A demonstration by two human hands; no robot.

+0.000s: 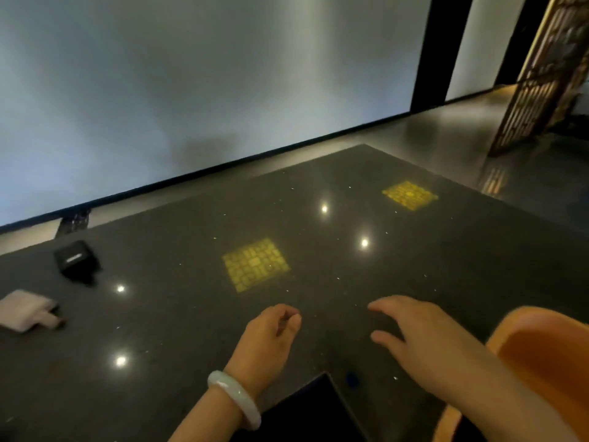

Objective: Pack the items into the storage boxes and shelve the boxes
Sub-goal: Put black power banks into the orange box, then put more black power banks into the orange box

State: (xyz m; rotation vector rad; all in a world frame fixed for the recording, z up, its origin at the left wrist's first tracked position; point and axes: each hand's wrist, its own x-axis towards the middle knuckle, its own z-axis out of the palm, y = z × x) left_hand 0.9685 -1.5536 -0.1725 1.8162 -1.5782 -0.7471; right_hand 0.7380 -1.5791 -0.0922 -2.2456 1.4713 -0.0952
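Both hands are out over the dark, speckled tabletop (366, 282) near its near edge, and neither one is carrying anything. The left hand (267, 339) hovers with its fingers loosely curled in toward the thumb, a pale bangle (234, 398) round the wrist. The right hand (414, 333) sits just beside it, a small gap between the two, fingers spread and relaxed, palm down above the surface; whether it touches the stone I cannot tell.

Over toward the left edge of the tabletop, well apart from the hands, sits a small black box (76, 258), tilted, with a pale label on its face that is too blurred to read. Nearer the left edge, closer to the front, lies a flat whitish pouch (27, 309) with a small tab sticking out on its right side.

At the near right corner an orange tub (541, 352) shows its rim and part of its inner wall, just beside the right forearm.

Two yellow lattice patches of light (255, 264) shine on the middle and far right of the tabletop. Past the far right corner stands a carved wooden screen (548, 74).
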